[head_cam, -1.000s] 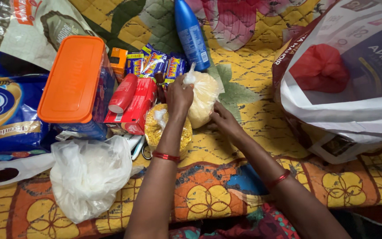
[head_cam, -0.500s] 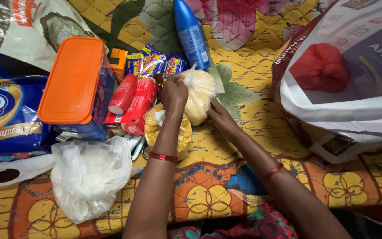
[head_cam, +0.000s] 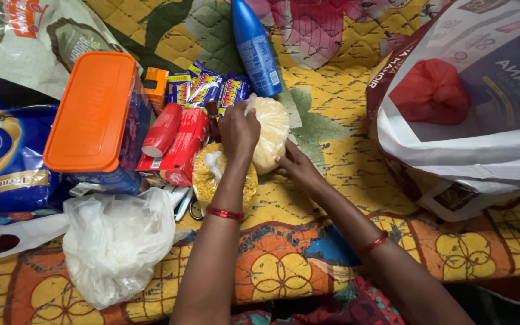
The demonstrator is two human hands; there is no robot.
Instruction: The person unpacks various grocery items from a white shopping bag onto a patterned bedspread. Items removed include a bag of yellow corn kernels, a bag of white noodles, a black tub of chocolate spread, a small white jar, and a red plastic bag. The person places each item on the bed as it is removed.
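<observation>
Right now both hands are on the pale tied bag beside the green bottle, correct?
Not quite: the bottle is blue, not green, as the head view shows. Both the left hand and right hand are on the pale tied bag beside it.

You're at home, on a bed with a quilted floral bedspread (head_cam: pixel 344 120), groceries unpacked beside a shopping bag (head_cam: pixel 452 150)
</observation>
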